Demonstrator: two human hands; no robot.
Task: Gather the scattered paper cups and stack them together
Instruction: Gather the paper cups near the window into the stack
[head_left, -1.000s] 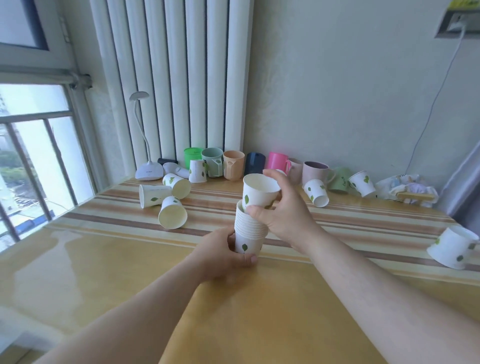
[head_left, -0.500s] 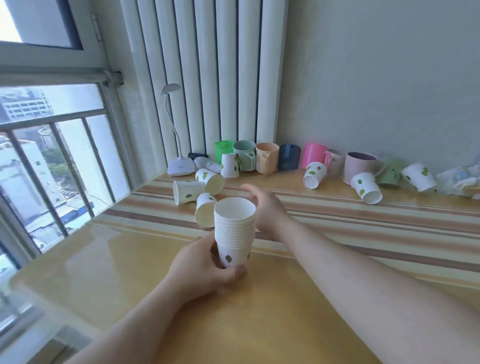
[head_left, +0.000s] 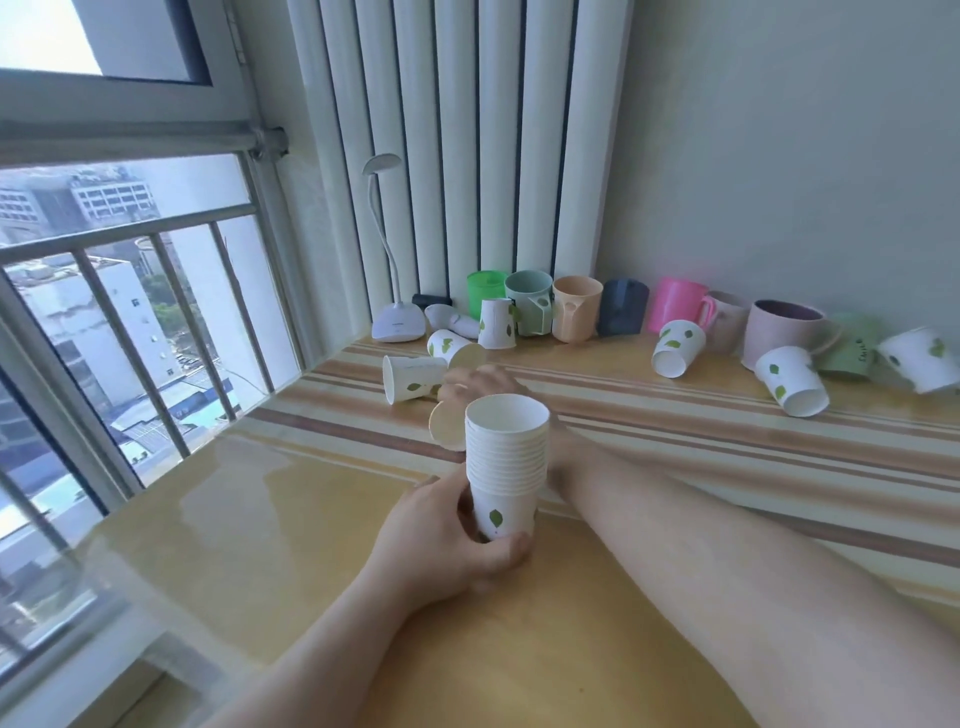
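Note:
My left hand (head_left: 441, 535) grips the bottom of an upright stack of white leaf-print paper cups (head_left: 506, 457) on the yellow table (head_left: 260, 545). My right hand (head_left: 483, 382) reaches behind the stack, fingers lying over a paper cup on its side (head_left: 445, 428); the stack hides the grip. More loose paper cups lie beyond: one on its side (head_left: 410, 378), another (head_left: 453, 347), one upside down (head_left: 497, 323). To the right lie three more (head_left: 678, 347), (head_left: 789, 380), (head_left: 919, 358).
A row of coloured plastic mugs (head_left: 576, 314) lines the back wall. A white desk lamp (head_left: 397, 327) stands at the back left by the radiator (head_left: 467, 156). A barred window (head_left: 130, 312) runs along the table's left edge.
My right hand let go of the top cup, now seated on the stack, and reached left behind the stack to the cup lying on its side. The view swung left.

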